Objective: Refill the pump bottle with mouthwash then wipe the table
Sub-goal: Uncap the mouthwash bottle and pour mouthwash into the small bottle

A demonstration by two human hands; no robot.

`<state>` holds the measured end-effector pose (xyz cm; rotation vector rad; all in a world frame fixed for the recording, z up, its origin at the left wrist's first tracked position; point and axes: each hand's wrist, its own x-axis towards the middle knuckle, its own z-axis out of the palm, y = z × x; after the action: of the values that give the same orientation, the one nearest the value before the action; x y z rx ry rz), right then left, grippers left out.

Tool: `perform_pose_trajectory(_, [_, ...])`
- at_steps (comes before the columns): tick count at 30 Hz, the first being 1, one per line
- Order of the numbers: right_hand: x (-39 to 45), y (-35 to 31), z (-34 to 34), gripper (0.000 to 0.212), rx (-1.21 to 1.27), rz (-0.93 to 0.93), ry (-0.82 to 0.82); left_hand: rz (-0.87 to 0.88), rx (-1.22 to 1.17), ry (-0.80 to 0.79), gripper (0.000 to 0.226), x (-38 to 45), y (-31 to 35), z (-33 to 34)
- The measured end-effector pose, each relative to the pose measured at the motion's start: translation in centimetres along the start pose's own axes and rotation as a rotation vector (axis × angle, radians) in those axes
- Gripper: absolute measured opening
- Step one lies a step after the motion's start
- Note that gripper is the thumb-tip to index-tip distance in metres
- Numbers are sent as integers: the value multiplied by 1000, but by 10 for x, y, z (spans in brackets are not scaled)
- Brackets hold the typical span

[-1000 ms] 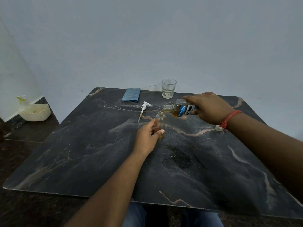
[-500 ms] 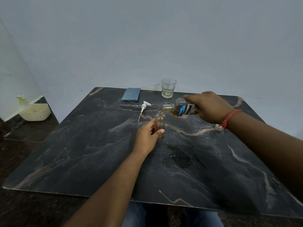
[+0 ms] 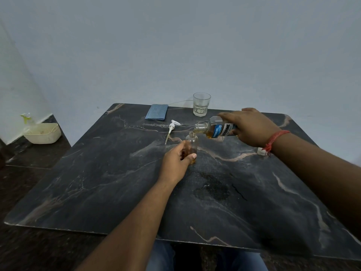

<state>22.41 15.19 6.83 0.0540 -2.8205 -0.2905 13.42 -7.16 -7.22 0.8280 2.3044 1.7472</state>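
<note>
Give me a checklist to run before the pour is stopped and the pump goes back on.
1. Small bottle upright and gripped by the left hand: ok.
2. Mouthwash bottle held by the right hand, mouth over the small bottle's neck: ok.
3. Fill level high enough: cannot tell; amber liquid shows only low down.
4. Pump head within reach on the table: ok.
5. White cap nearby: ok.
6. Blue cloth ready for wiping: ok.
</note>
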Motion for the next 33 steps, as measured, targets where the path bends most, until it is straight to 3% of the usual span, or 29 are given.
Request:
perform_pose_trajectory(10, [-14, -10, 18, 50, 250, 131, -39, -9, -9, 7, 56, 0, 0, 1])
perform_pose_trajectory(13, [-20, -13, 32, 41, 457, 226, -71, -14, -14, 15, 58, -1, 2, 1])
perform_pose_trajectory(17, [-30, -18, 52, 36, 697, 349, 18, -13, -30, 18, 57, -1, 2, 1])
perform_pose_trajectory(23, [-45, -19, 75, 38, 1257, 574, 126, -18, -40, 10, 59, -1, 2, 1])
perform_pose_trajectory(28, [-56, -16, 86, 49, 1387, 628, 189, -29, -33, 14, 61, -1, 1, 2])
perform_pose_trajectory(33, [-61, -16, 89, 50, 1364, 606, 175, -33, -33, 11, 59, -1, 1, 1])
